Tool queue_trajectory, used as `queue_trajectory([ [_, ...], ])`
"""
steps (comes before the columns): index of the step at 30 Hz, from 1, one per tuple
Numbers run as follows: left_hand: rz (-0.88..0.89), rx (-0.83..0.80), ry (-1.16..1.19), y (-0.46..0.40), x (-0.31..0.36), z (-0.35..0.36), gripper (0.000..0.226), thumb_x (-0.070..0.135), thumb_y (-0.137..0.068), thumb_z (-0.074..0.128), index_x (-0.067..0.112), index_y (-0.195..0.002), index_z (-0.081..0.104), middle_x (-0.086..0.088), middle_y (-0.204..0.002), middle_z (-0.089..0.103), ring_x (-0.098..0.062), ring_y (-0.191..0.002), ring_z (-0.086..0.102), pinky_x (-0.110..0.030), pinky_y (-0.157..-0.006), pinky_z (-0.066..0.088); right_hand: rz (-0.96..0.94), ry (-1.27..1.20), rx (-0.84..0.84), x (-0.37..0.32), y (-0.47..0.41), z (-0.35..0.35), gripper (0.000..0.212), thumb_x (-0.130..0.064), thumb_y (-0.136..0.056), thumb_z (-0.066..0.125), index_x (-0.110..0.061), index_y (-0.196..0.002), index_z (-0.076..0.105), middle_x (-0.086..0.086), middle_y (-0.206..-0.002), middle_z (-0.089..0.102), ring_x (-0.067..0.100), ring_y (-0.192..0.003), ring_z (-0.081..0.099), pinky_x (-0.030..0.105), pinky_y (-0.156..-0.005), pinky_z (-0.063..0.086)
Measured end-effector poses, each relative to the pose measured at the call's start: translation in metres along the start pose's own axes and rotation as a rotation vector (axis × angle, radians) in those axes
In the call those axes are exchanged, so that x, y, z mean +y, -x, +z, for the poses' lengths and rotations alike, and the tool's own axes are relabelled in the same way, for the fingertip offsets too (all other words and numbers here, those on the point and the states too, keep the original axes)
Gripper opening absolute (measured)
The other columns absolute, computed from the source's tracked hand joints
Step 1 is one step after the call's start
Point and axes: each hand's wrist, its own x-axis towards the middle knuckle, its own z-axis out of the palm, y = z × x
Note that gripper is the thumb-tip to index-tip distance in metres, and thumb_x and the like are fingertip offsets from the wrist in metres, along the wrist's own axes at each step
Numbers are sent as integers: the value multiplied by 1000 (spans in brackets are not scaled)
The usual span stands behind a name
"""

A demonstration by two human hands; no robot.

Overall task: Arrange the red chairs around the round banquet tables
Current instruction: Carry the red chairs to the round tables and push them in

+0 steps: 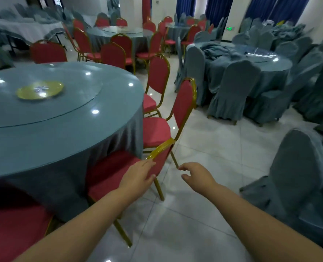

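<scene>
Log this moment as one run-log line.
left hand: holds nearest red chair backrest | right hand: free, beside it | round table: adjacent

Both arms reach forward; left hand grips with thumb curled, right hand loose, fingers half-curled, empty.

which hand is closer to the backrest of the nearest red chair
Left. The left hand holds the edge of the nearest red chair's backrest, fingers curled round it. The right hand hangs just to its right, loosely curled, touching nothing.
</scene>
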Motion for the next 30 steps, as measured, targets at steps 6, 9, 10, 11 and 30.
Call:
queue_trajectory([
  [6,-9,-29,48,-69,54,40,44,29,-94,55,24,-137,47,10,-144,43,-6,-133,37,-20,-109,25,22,56,-23,85,-41,-54,29,-25,-95,53,-26,-123,58,-4,-127,56,13,-118,49,26,-99,40],
  [9,-31,-46,43,-105,61,50,45,29,-94,55,26,-138,46,12,-144,42,-5,-133,36,-19,-109,26,28,40,-21,110,-71,-67,29,-23,-95,53,-26,-124,58,-5,-128,55,13,-118,50,24,-98,39],
  [10,-34,-43,40,-121,62,52,45,28,-93,55,25,-137,47,11,-144,43,-6,-133,36,-21,-109,27,32,31,-18,117,-84,-71,29,-23,-95,54,-27,-123,58,-5,-128,55,13,-118,50,24,-98,39],
  [11,-33,-39,41,-139,62,54,44,27,-93,55,25,-136,48,10,-143,44,-7,-132,37,-23,-110,28,36,23,-12,124,-98,-73,28,-24,-95,54,-27,-122,59,-6,-128,56,12,-118,50,23,-98,39],
  [30,-114,-185,111,-503,49,90,41,23,-94,54,20,-135,48,4,-135,51,-13,-126,44,-28,-103,37,152,20,-53,257,-403,-180,24,-21,-95,52,-23,-117,63,-6,-124,59,11,-116,51,21,-94,38],
])
